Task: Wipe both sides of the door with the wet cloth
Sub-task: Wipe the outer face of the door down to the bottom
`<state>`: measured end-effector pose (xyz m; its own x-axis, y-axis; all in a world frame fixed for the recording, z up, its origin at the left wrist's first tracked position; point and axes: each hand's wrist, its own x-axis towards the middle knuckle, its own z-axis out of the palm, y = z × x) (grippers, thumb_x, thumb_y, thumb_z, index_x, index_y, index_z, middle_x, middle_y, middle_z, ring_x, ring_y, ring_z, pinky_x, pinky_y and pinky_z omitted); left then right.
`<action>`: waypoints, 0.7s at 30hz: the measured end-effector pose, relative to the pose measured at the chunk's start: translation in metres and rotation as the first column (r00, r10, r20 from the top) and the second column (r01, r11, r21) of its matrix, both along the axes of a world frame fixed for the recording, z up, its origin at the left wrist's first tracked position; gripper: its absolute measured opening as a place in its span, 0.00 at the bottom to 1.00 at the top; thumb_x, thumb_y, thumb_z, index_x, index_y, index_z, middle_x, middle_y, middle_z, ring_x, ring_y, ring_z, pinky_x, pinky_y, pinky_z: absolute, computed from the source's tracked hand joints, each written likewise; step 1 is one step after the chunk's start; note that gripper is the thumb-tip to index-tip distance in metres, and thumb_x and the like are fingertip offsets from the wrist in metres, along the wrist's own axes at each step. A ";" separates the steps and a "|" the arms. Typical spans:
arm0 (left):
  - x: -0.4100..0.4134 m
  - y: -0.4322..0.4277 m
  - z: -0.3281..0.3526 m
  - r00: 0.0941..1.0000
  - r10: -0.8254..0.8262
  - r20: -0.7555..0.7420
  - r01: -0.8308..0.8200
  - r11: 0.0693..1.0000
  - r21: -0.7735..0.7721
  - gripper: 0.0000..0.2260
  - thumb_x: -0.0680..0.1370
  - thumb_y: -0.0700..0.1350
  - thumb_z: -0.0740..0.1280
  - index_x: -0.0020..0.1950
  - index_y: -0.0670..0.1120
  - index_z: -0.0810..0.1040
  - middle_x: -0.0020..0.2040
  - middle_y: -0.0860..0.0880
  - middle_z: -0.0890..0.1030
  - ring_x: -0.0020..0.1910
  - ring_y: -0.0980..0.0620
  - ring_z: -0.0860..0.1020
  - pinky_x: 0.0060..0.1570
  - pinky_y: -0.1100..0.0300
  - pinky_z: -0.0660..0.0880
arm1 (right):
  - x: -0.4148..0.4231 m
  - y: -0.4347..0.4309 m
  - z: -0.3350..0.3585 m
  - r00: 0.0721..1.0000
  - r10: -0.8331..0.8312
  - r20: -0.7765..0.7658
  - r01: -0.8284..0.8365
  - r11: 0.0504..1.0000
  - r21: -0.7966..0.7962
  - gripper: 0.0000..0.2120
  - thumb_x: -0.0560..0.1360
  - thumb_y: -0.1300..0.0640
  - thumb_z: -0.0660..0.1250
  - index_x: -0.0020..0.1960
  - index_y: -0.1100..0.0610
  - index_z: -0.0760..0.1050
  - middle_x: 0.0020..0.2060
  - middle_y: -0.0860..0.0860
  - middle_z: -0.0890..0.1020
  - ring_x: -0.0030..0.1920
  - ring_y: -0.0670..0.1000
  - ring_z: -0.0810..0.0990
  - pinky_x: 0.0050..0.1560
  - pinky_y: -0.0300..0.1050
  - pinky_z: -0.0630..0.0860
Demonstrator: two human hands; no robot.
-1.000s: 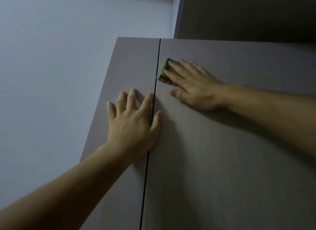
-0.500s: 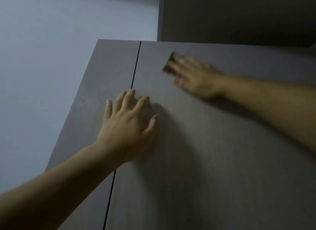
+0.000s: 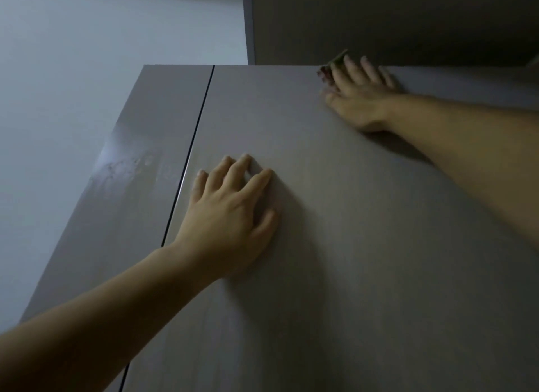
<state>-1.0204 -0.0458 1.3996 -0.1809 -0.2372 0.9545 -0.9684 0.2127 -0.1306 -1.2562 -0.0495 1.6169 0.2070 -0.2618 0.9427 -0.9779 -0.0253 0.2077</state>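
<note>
A tall grey-brown door [image 3: 335,245] fills most of the view, seen from below. My right hand [image 3: 360,97] lies flat at the door's top edge with straight fingers, pressing a green cloth [image 3: 335,63] against it. Only a corner of the cloth shows past the fingertips. My left hand [image 3: 230,213] rests flat on the door's middle, fingers spread, holding nothing, just right of the dark gap [image 3: 186,164].
A narrower grey panel [image 3: 131,172] left of the gap shows damp streaks. A white wall [image 3: 73,85] lies to the left. A dark panel [image 3: 379,21] rises above the door's top edge.
My right hand has slid the cloth rightward and up along the door to its top edge. The view has shifted right, so the gap now lies left of my left hand.
</note>
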 end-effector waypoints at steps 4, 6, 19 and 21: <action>-0.004 0.000 0.000 1.000 0.025 0.006 -0.025 1.000 0.007 0.35 0.76 0.68 0.44 0.82 0.60 0.49 0.84 0.50 0.46 0.82 0.46 0.41 0.80 0.40 0.40 | 0.007 -0.021 -0.076 0.918 0.070 -0.391 -0.096 0.994 -0.047 0.39 0.76 0.26 0.32 0.82 0.43 0.34 0.82 0.44 0.37 0.80 0.48 0.32 0.75 0.49 0.31; -0.006 0.000 0.001 1.000 0.028 0.001 -0.028 1.000 0.007 0.35 0.76 0.68 0.44 0.83 0.59 0.48 0.84 0.49 0.46 0.82 0.45 0.41 0.80 0.39 0.40 | -0.001 -0.024 -0.089 0.869 0.079 -0.488 -0.102 0.994 -0.022 0.39 0.74 0.24 0.29 0.81 0.40 0.33 0.79 0.39 0.33 0.77 0.43 0.28 0.75 0.47 0.30; 0.002 -0.016 -0.003 0.998 0.019 0.057 -0.014 0.997 -0.075 0.35 0.76 0.68 0.38 0.82 0.57 0.44 0.84 0.46 0.46 0.82 0.41 0.42 0.78 0.35 0.41 | 0.000 -0.017 -0.096 0.907 0.015 -0.421 -0.038 0.998 -0.046 0.36 0.76 0.27 0.31 0.80 0.39 0.31 0.80 0.40 0.33 0.76 0.39 0.26 0.71 0.39 0.23; -0.001 -0.018 -0.003 0.999 0.012 0.043 -0.008 0.996 -0.087 0.34 0.77 0.67 0.39 0.82 0.56 0.45 0.84 0.45 0.48 0.82 0.40 0.43 0.78 0.34 0.42 | -0.011 -0.011 -0.066 0.975 -0.023 -0.220 0.016 0.999 -0.031 0.33 0.80 0.32 0.36 0.81 0.41 0.34 0.82 0.44 0.37 0.80 0.45 0.32 0.75 0.44 0.28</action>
